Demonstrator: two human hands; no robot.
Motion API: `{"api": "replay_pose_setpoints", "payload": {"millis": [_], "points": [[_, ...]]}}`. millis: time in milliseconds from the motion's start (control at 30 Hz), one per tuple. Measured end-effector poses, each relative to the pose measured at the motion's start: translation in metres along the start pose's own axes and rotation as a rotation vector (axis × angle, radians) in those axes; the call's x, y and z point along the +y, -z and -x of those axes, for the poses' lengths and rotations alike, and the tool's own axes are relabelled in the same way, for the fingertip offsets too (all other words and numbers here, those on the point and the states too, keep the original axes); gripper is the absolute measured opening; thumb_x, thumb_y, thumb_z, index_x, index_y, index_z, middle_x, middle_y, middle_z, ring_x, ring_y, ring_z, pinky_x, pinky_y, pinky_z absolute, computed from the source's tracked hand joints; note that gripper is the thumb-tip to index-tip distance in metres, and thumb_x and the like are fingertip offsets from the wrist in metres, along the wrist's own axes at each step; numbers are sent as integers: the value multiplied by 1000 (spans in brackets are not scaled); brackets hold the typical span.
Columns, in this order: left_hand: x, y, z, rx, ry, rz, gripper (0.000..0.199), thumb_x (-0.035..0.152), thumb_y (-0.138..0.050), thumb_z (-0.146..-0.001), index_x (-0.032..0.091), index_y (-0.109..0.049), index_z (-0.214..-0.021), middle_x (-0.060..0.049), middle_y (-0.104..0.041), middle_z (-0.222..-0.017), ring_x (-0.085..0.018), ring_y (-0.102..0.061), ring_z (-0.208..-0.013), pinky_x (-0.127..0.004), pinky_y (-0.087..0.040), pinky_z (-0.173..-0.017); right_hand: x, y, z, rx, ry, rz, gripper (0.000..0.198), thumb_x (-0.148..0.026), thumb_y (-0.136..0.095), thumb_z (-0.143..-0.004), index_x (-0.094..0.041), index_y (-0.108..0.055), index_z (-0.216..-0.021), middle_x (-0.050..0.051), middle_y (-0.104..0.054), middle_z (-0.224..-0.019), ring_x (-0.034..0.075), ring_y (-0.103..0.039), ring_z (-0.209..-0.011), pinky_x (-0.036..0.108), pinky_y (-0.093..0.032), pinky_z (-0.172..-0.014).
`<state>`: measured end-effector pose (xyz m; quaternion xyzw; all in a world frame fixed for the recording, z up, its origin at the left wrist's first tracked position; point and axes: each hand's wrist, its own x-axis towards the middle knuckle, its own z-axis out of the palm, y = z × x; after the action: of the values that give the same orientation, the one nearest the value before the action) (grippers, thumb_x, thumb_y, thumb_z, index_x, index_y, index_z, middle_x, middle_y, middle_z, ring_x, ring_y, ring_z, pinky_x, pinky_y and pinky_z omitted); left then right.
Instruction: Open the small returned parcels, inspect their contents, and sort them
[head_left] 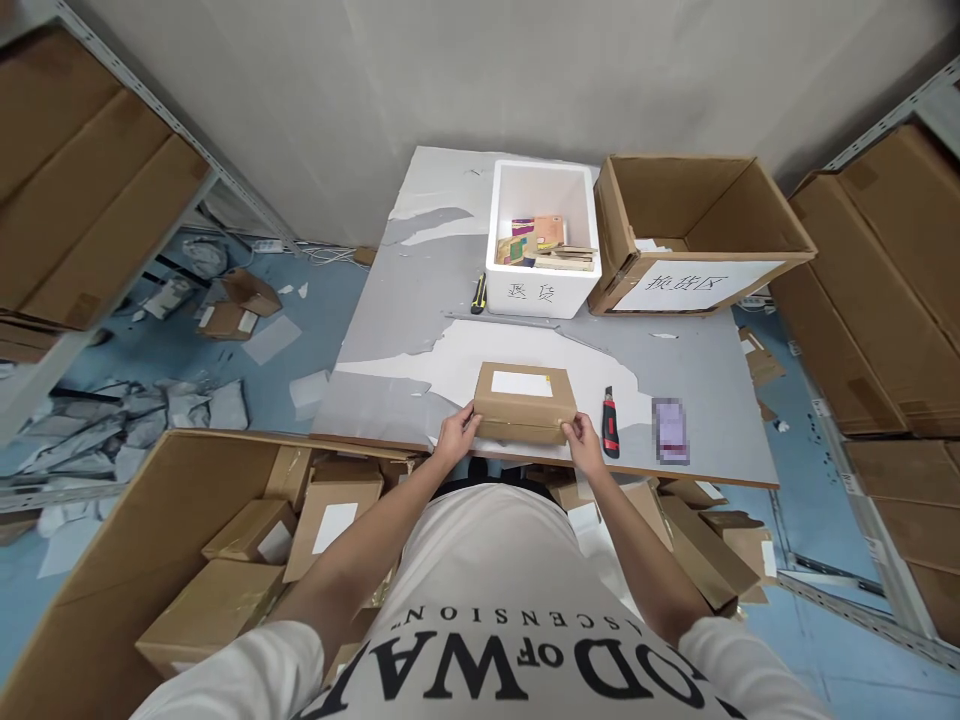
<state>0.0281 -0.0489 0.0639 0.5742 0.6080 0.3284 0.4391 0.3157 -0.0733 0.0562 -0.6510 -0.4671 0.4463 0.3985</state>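
A small brown cardboard box (pixel 525 412) with a white label on top sits near the front edge of the table (pixel 705 400). My left hand (pixel 456 436) grips its left front corner, fingers closed on the cardboard. At the right front corner, my right hand (pixel 583 444) pinches the same box. Just right of that hand lies a red and black box cutter (pixel 610 424). Further right is a purple pixelated item (pixel 670 431) whose kind I cannot make out.
Behind the small box stand a white foam bin (pixel 544 291) holding several small packs and an open carton (pixel 694 285) with a handwritten sign. A yellow and black cutter (pixel 478 294) lies beside the bin. A large carton (pixel 247 450) of boxes stands left; shelves flank both sides.
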Motion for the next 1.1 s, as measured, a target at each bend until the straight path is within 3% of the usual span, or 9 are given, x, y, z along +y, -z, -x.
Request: {"api": "replay_pose_setpoints", "payload": {"millis": [167,367,767,967,1100], "points": [[31,8,-6,74,18,-110,45,44,-54,-85,16,-65,-119,-5,-73,-104,-21,-68,-87,-28,-51,-77,-36,4,-2,73,-13,118,48,-57,-51,-81,-18,-58,-109,14,-69,-112,27,-62,-106,40,-47,-93],[39,3,-24,95,163,-240,40,49,-58,-83,20,-72,-107,-6,-75,-97,-24,-67,-90,-29,-48,-78,-41,1,-8,91,-162,300,51,-62,-41,-83,-19,-62,-98,11,-71,-101,26,-63,-95,38,-45,-85],[20,1,-45,81,182,-80,44,52,-61,-79,16,-75,-100,-10,-74,-99,-29,-66,-99,-36,-49,-86,-18,-3,-27,125,-197,182,54,-68,-47,-76,-20,-62,-93,10,-70,-101,26,-61,-98,38,-45,-89],[-19,4,-35,13,309,380,51,40,-51,-84,12,-59,-126,-13,-60,-130,-25,-59,-118,-38,-47,-97,11,-2,-16,64,-201,-252,56,-63,-42,-82,-25,-60,-118,9,-63,-125,25,-60,-113,40,-50,-92],[-47,4,-11,-126,178,249,59,26,-64,-71,16,-57,-128,-9,-60,-130,-24,-54,-123,-38,-38,-108,39,-3,0,51,-120,-239,60,-46,-53,-77,-28,-49,-134,8,-53,-139,24,-50,-128,44,-42,-104]]}}
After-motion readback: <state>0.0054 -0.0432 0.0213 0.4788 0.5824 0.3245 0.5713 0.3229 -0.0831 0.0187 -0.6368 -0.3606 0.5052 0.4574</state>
